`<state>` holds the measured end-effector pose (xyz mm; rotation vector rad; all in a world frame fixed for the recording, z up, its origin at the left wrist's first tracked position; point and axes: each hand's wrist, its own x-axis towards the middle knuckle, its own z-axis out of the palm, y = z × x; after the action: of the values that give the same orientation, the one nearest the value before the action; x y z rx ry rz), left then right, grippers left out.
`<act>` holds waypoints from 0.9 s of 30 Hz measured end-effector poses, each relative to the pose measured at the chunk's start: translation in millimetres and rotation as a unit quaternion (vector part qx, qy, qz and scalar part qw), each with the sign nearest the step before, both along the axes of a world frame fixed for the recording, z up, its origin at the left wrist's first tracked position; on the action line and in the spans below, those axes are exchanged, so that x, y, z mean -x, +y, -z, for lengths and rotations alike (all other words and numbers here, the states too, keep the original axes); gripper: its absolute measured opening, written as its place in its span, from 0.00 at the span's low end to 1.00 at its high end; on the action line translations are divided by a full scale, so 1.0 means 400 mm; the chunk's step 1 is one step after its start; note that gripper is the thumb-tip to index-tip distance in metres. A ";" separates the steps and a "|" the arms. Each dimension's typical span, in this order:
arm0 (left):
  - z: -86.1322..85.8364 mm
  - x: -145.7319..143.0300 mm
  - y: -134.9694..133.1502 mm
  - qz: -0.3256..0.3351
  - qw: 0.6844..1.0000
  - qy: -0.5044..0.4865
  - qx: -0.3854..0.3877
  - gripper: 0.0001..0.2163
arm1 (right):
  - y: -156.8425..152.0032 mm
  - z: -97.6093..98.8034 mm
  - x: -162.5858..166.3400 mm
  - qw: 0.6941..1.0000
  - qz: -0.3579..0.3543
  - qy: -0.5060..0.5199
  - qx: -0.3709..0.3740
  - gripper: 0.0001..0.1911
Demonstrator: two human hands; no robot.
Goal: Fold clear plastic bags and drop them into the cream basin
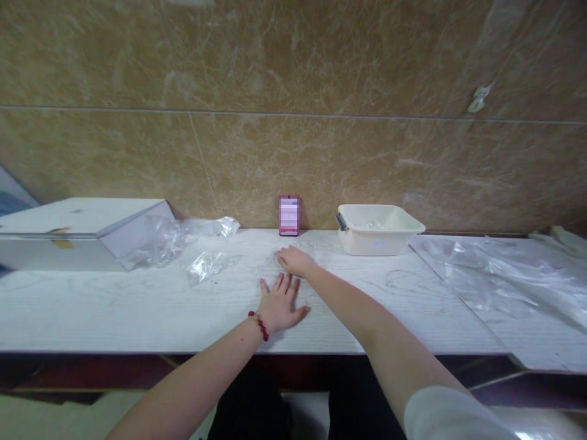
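My left hand (279, 304) lies palm down on the white tabletop (137, 311), fingers spread, with a red bead bracelet (258, 325) at the wrist. Just beyond it, my right hand (296, 261) reaches across from the right and rests low on the table, fingers pointing left and slightly bent. Faint clear plastic (268, 264) seems to lie by its fingertips; its outline is hard to make out. Neither hand visibly grips anything. Behind the hands a phone (289, 217) with a lit, blurred screen stands against the wall.
A cream plastic bin (378, 244) with a grey handle clip stands right of the phone. Crumpled clear plastic (208, 266) lies on the left, beside a white box (59, 253). More plastic sheeting (495, 275) covers the right end. A brown marble wall (257, 159) rises behind.
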<state>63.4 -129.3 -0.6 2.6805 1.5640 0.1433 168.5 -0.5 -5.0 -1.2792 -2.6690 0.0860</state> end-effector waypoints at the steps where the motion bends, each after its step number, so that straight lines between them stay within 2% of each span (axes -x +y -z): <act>1: 0.002 0.001 0.000 -0.001 1.000 -0.002 0.000 0.35 | 0.004 0.005 0.008 1.000 -0.002 -0.007 0.014 0.22; 6: 0.001 0.003 0.000 -0.003 1.000 -0.031 0.001 0.33 | 0.025 -0.006 0.026 0.999 0.009 -0.011 0.034 0.23; 9: -0.010 0.009 0.000 -0.005 0.996 -0.085 -0.013 0.31 | 0.016 -0.027 0.038 0.998 -0.053 0.025 0.021 0.19; 12: -0.020 0.034 0.008 -0.023 0.985 -0.166 -0.040 0.19 | -0.006 -0.032 0.053 0.991 -0.125 0.042 0.035 0.17; 15: -0.018 0.092 0.034 -0.056 0.973 -0.218 -0.056 0.10 | -0.024 -0.025 0.059 0.981 -0.187 0.035 0.031 0.15; 17: -0.013 0.146 0.065 -0.108 0.964 -0.232 -0.073 0.10 | -0.033 -0.027 0.054 0.978 -0.203 0.048 -0.002 0.15; 20: -0.012 0.220 0.124 -0.206 0.956 -0.198 -0.061 0.13 | -0.058 -0.043 0.031 0.981 -0.154 0.105 -0.053 0.16; 22: -0.018 0.244 0.155 -0.210 0.963 -0.158 -0.053 0.14 | -0.095 -0.054 0.009 0.986 -0.095 0.124 -0.056 0.17; 24: -0.024 0.238 0.169 -0.168 0.977 -0.117 -0.067 0.15 | -0.151 -0.054 -0.013 0.992 -0.037 0.113 -0.040 0.17; 27: -0.022 0.184 0.151 -0.016 0.995 -0.071 -0.070 0.17 | -0.247 -0.027 -0.036 0.996 0.043 0.075 -0.018 0.24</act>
<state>-10.3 -68.9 8.2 2.6793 1.6101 0.4507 183.0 -99.1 6.0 -1.3194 -2.4749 0.1185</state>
